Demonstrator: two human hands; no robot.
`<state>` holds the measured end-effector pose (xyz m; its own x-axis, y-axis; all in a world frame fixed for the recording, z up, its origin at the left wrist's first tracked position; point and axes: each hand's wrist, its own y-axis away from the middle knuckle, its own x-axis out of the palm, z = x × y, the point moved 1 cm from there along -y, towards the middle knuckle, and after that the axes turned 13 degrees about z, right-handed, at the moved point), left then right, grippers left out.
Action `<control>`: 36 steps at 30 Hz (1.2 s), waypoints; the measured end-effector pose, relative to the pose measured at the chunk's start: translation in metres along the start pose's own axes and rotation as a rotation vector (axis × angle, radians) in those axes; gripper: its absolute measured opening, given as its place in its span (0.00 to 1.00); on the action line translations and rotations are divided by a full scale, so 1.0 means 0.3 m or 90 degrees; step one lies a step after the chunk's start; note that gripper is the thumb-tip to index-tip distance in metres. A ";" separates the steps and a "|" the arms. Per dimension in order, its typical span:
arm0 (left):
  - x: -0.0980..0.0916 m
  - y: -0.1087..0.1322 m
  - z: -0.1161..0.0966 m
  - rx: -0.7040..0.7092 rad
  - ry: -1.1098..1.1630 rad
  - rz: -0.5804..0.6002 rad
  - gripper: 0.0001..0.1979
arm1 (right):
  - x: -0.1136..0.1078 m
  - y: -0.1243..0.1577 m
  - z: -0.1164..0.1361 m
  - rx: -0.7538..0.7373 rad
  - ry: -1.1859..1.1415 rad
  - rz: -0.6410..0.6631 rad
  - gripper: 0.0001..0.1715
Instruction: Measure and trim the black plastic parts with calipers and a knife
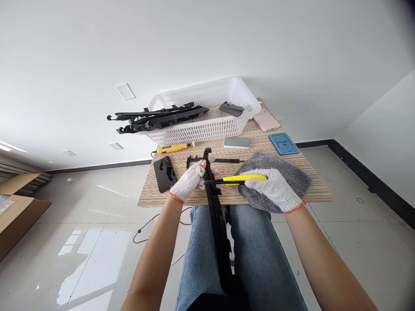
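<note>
In a white knit glove, my left hand grips a long black plastic part near its upper end. The part slants down from the table edge over my lap. My right hand, gloved too, is closed around a yellow and black utility knife. The knife's tip end points left and meets the black part just beside my left fingers; whether the blade is cutting cannot be made out. A grey cloth lies beneath my right hand. Just beyond the left hand is a black caliper.
A white plastic basket at the back holds more long black parts, their ends jutting out left. Around it lie a yellow corded tool, a black phone, a grey-green block, a pink phone and a blue pad.
</note>
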<state>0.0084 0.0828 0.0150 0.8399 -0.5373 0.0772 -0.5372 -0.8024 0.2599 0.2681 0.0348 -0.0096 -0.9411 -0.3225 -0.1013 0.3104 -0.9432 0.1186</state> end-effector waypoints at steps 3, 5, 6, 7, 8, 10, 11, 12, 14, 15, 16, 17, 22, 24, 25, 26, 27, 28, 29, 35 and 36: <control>0.008 0.012 0.034 0.027 0.040 -0.006 0.36 | 0.004 -0.005 -0.011 0.016 0.042 -0.052 0.22; 0.005 0.017 0.055 0.034 0.084 -0.021 0.37 | 0.002 -0.007 -0.023 0.040 0.029 -0.105 0.24; 0.003 0.018 0.063 0.037 0.102 -0.025 0.37 | 0.000 -0.008 -0.028 0.049 0.011 -0.125 0.25; 0.000 0.018 0.069 0.042 0.113 -0.027 0.37 | -0.002 -0.008 -0.030 0.055 -0.004 -0.129 0.25; -0.002 0.018 0.073 0.052 0.117 -0.027 0.37 | -0.003 -0.008 -0.030 0.058 -0.011 -0.112 0.25; -0.003 0.023 0.079 0.074 0.116 -0.029 0.39 | -0.002 -0.007 -0.027 0.067 0.008 -0.052 0.23; -0.002 0.029 0.082 0.081 0.112 -0.035 0.41 | -0.002 -0.006 -0.026 0.074 0.023 -0.036 0.23; 0.000 0.038 0.086 0.083 0.101 -0.046 0.43 | -0.002 -0.006 -0.027 0.080 0.030 -0.042 0.24; 0.009 0.069 0.094 0.078 0.045 -0.080 0.47 | -0.004 -0.006 -0.036 0.086 0.019 -0.102 0.27; 0.017 0.090 0.098 0.072 -0.005 -0.101 0.48 | -0.006 -0.007 -0.043 0.088 0.008 -0.136 0.29; 0.027 0.113 0.100 0.068 -0.069 -0.126 0.48 | -0.007 -0.008 -0.051 0.088 0.000 -0.159 0.30; 0.040 0.136 0.102 0.062 -0.149 -0.154 0.47 | -0.008 -0.009 -0.058 0.089 -0.004 -0.171 0.31; 0.122 0.203 0.105 -0.055 -0.563 -0.249 0.40 | -0.013 -0.005 -0.062 0.090 0.009 -0.169 0.29; 0.145 0.200 0.111 -0.080 -0.643 -0.254 0.29 | -0.011 0.003 -0.050 0.086 0.016 -0.168 0.29; 0.151 0.195 0.114 -0.072 -0.664 -0.253 0.24 | -0.009 0.006 -0.042 0.082 0.021 -0.158 0.28; 0.154 0.188 0.118 -0.054 -0.675 -0.252 0.21 | -0.006 0.009 -0.034 0.077 0.029 -0.138 0.27; 0.153 0.182 0.122 -0.032 -0.679 -0.252 0.19 | -0.002 0.010 -0.025 0.071 0.039 -0.116 0.26; 0.150 0.175 0.124 -0.009 -0.677 -0.251 0.19 | 0.002 0.011 -0.017 0.067 0.050 -0.097 0.25; 0.146 0.169 0.126 0.011 -0.672 -0.251 0.19 | 0.006 0.011 -0.012 0.068 0.057 -0.089 0.24; 0.126 0.146 0.116 0.036 -0.614 -0.258 0.22 | 0.004 0.009 -0.026 0.081 -0.022 -0.181 0.29; 0.126 0.144 0.113 0.037 -0.604 -0.260 0.21 | 0.003 0.008 -0.031 0.080 -0.020 -0.167 0.29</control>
<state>0.0144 0.0190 -0.0036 0.5654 -0.1849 -0.8038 -0.2496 -0.9672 0.0468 0.2691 0.0314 -0.0186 -0.9915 -0.0638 -0.1137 0.0382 -0.9759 0.2148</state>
